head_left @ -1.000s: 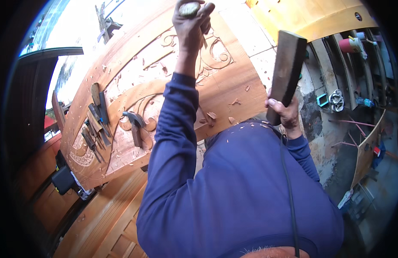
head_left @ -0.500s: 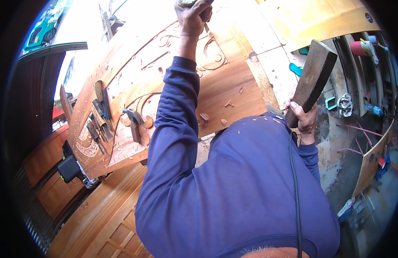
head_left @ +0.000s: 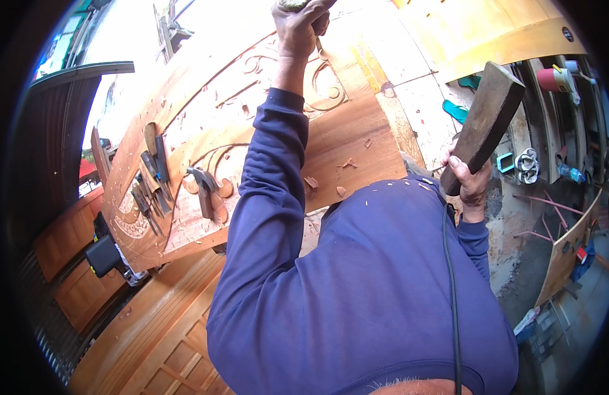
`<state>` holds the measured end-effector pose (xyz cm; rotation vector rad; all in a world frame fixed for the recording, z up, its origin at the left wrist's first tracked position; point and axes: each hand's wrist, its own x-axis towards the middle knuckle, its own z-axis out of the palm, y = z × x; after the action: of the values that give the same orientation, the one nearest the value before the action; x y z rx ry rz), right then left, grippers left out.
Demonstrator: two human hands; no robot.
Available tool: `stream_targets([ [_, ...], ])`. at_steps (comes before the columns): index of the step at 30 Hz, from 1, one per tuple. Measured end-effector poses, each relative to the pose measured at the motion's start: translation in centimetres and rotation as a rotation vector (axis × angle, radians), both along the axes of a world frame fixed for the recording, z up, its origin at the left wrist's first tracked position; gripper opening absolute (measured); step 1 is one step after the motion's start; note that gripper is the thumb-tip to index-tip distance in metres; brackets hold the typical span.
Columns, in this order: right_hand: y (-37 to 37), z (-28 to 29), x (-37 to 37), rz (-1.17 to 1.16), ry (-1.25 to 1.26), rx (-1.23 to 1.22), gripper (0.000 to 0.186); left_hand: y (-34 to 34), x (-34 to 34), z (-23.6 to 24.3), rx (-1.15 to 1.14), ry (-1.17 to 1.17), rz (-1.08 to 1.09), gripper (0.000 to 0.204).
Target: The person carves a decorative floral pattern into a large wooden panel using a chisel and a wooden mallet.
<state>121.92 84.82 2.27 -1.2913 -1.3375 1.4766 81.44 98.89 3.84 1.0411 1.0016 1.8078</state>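
Observation:
My left hand (head_left: 298, 33), stretched out over the carved wooden panel (head_left: 357, 148), is closed around what looks like a carving chisel (head_left: 292, 4). The rounded butt of its handle shows above my fist, and a bit of the shank shows below it beside the scrollwork. The cutting tip I cannot make out. My right hand (head_left: 469, 179) is closed around the lower end of a thick wooden block used as a mallet (head_left: 490, 118), held up off the panel at my right side. Curled wood shavings (head_left: 348, 163) lie on the panel.
Several chisels (head_left: 153, 178) lie grouped on the panel's left part, with a hammer-like tool (head_left: 203, 191) near them. At the right are a green sandal (head_left: 455, 111), a red pot (head_left: 554, 79) and a board on thin legs (head_left: 569, 250). A panelled wooden door (head_left: 179, 342) lies at lower left.
Both hands have shifted very slightly to the right in the picture, still holding the chisel and the wooden block. The tools on the panel stay in place.

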Motion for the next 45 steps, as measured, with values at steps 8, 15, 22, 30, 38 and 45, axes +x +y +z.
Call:
stream_targets([
  [8, 0.6, 1.2, -0.8, -0.005, -0.008, 0.011, 0.035, -0.3, 0.4, 0.5, -0.021, -0.025, 0.033, 0.016],
  [15, 1.4, 1.7, -0.8, -0.003, -0.090, 0.089, 0.035, -0.4, 1.0, 0.3, -0.064, 0.017, 0.091, 0.013],
  [22, 10.3, 8.2, -3.8, -0.058, 0.005, 0.658, 0.033, -0.7, 1.8, 1.3, -0.231, 0.098, 0.106, 0.021],
  [30, 16.0, 10.2, -14.2, 0.043, -0.261, 1.239, 0.077, -0.9, 3.6, 1.0, -0.072, 0.203, 0.094, 0.023],
  [38, 14.7, 12.1, -13.6, 0.431, -0.727, 1.037, 0.079, -1.3, 0.1, -0.2, -0.136, 0.214, -0.179, 0.018],
  [45, 13.6, 9.9, -12.2, 0.201, -0.347, 0.658, 0.086, 2.3, 0.3, 1.1, -0.125, 0.279, -0.500, 0.026],
])
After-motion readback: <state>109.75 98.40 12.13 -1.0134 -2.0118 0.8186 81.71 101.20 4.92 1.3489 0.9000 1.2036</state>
